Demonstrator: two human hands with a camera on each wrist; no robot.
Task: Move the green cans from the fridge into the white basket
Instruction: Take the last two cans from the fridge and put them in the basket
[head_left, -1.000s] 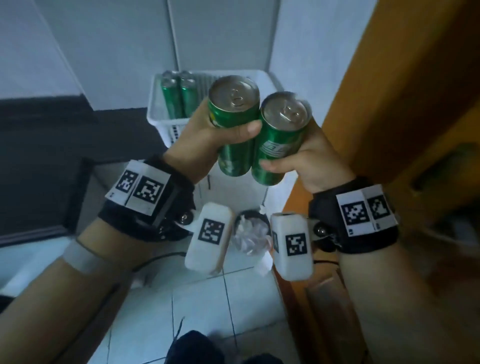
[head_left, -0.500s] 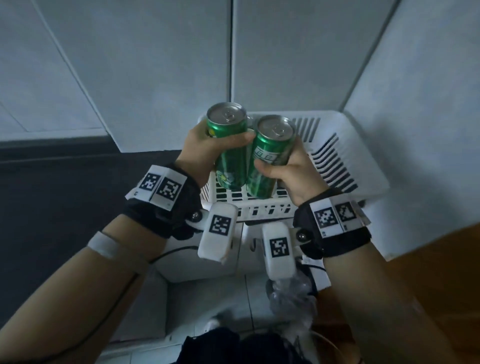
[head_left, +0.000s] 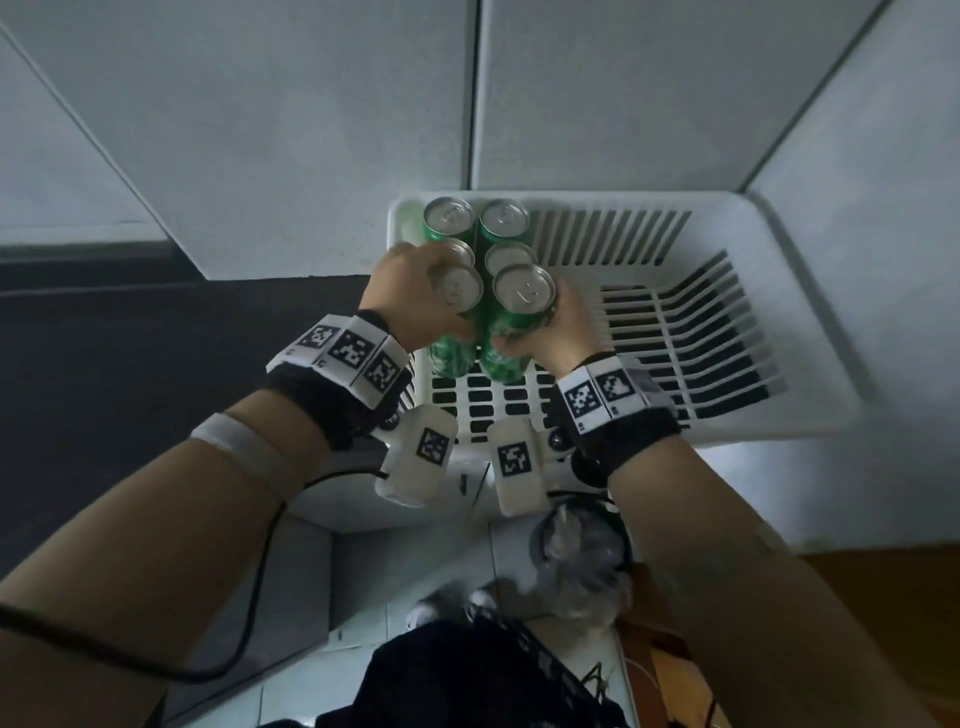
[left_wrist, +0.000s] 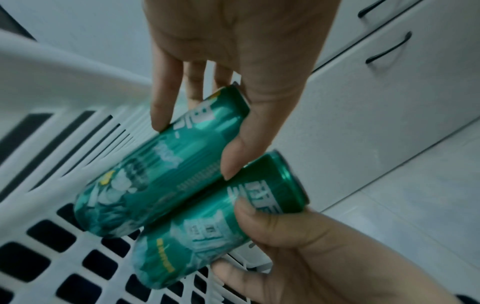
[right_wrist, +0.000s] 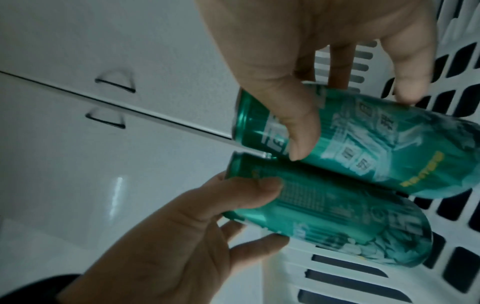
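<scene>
The white slatted basket (head_left: 727, 322) stands below me against the wall. Several green cans (head_left: 503, 221) stand upright in its far left corner. My left hand (head_left: 410, 296) grips one green can (head_left: 452, 353) near its top. My right hand (head_left: 550, 332) grips a second green can (head_left: 506, 358) right beside it. Both cans hang upright, side by side, over the basket's left floor, just in front of the standing cans. The left wrist view shows my left hand (left_wrist: 194, 146) round its can (left_wrist: 145, 185). In the right wrist view my right hand (right_wrist: 353, 123) holds its can (right_wrist: 389, 156).
White cabinet doors with dark handles (left_wrist: 389, 47) rise behind the basket. A dark surface (head_left: 130, 364) lies to the left. On the tiled floor near my feet sits a bin with a plastic bag (head_left: 582, 561), and brown wood (head_left: 883, 582) shows at the right.
Both hands have carried their cans forward and down, from in front of the basket to inside its left part. The standing cans behind them have come into view.
</scene>
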